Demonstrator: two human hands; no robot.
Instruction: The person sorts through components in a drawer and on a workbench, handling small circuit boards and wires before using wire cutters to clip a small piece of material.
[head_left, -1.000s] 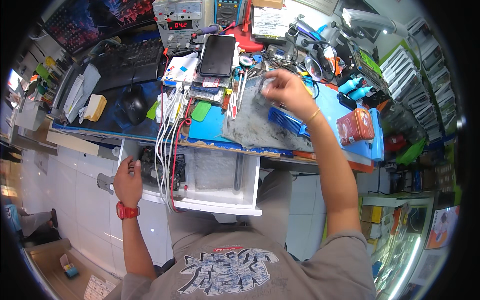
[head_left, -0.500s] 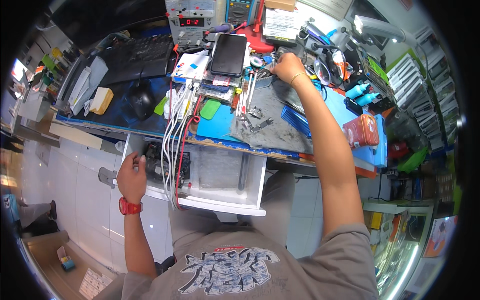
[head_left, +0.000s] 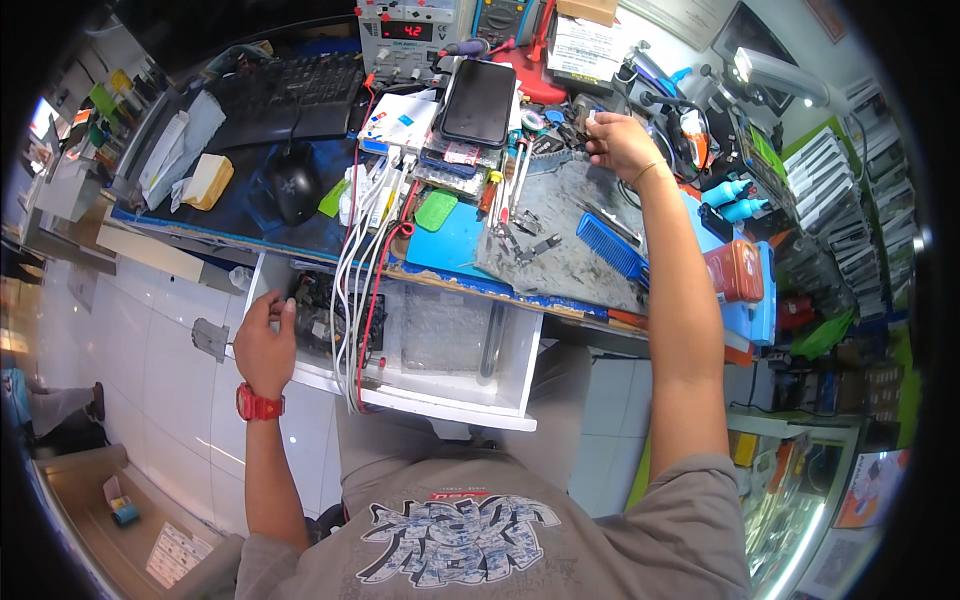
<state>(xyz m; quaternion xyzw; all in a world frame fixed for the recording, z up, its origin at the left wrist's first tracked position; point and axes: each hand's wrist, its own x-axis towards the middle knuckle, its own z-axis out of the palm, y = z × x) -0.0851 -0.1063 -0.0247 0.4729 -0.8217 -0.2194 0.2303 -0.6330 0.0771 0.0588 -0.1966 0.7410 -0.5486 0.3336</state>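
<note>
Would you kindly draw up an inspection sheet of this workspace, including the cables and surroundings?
Surface: grey mat, stained dark.
Job's things: white drawer, open, dark parts inside; blue comb and small metal parts on the mat.
Clutter: black phone atop a stack; mouse left of it.
Grips: left grip at the drawer's left side, contact unclear; right grip over the mat's far end, contents unclear.
Cables: white cables and a red cable hang across the drawer.
Surroundings: tiled floor; lit display case at lower right.
</note>
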